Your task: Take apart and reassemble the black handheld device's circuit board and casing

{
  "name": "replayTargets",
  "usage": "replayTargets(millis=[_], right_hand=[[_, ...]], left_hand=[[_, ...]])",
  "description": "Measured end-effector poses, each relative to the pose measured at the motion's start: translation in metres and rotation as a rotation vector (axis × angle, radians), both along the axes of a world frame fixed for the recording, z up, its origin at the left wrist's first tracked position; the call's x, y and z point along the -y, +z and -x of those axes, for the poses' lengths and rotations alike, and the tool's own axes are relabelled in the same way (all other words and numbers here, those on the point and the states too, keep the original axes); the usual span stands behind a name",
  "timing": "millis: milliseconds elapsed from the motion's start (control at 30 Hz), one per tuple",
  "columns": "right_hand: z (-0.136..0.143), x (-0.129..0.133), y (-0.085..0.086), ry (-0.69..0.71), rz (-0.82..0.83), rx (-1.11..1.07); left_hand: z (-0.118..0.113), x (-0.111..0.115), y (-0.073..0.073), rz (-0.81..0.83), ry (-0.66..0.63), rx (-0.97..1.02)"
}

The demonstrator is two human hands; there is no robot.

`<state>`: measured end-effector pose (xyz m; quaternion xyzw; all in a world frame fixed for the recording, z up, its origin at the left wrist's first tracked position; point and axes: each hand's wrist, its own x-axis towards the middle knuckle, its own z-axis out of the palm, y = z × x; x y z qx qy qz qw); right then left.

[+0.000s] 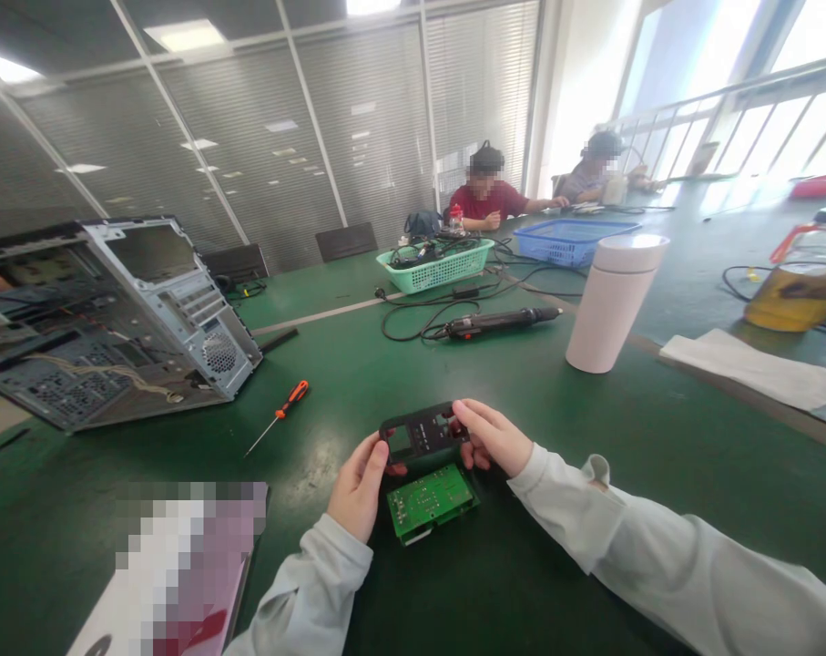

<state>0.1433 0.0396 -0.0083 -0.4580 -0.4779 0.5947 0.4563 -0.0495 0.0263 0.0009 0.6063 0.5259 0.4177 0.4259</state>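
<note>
Between both hands I hold a black plastic casing panel (423, 435) with a rectangular window and several small cutouts; the green tabletop shows through its openings. My left hand (359, 483) grips its left end, thumb on top. At the right end my right hand (493, 437) pinches it between thumb and fingers. Just below the panel, on the table, lies a green circuit board (432, 503); neither hand appears to grip it. An orange-and-black screwdriver (290, 401) rests farther left, its tip pointing toward me.
An opened computer case (214, 355) stands at left, near a pixelated booklet (180, 574). Ahead lie an electric screwdriver (501, 322), a green basket (446, 271) of cables and a blue basket (563, 246). A pink tumbler (610, 310) stands right. Two people sit at the far side.
</note>
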Motion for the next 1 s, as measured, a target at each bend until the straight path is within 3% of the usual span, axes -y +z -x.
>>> replayTargets(millis=[233, 333, 400, 500, 600, 700, 800, 867, 933, 1000], right_hand=[[-0.001, -0.003, -0.007, -0.040, 0.029, -0.193], [-0.015, -0.002, -0.007, -0.147, -0.142, -0.099], [-0.032, 0.001, -0.007, -0.213, -0.339, 0.104], [-0.067, 0.011, -0.009, -0.303, -0.635, 0.534], [-0.114, 0.031, -0.017, -0.424, -0.778, 0.838], [-0.178, 0.056, -0.035, -0.534, -0.743, 0.958], [-0.250, 0.075, -0.060, -0.509, -0.660, 1.097], [-0.286, 0.081, -0.075, -0.573, -0.659, 1.165], [-0.300, 0.084, -0.081, -0.603, -0.652, 1.226], [-0.289, 0.086, -0.074, -0.634, -0.678, 1.335]], left_hand=[[0.003, -0.001, -0.007, -0.006, -0.045, 0.041], [0.008, -0.001, -0.011, -0.018, -0.120, 0.000], [0.011, 0.001, -0.013, -0.088, -0.209, -0.102], [0.011, 0.006, -0.014, -0.211, -0.278, -0.257], [0.008, 0.011, -0.011, -0.259, -0.240, -0.304], [0.006, 0.012, -0.008, -0.249, -0.218, -0.311], [0.006, 0.011, -0.007, -0.249, -0.251, -0.316], [0.007, 0.012, -0.006, -0.267, -0.278, -0.315], [0.008, 0.013, -0.004, -0.294, -0.322, -0.340], [0.008, 0.016, -0.002, -0.335, -0.375, -0.416]])
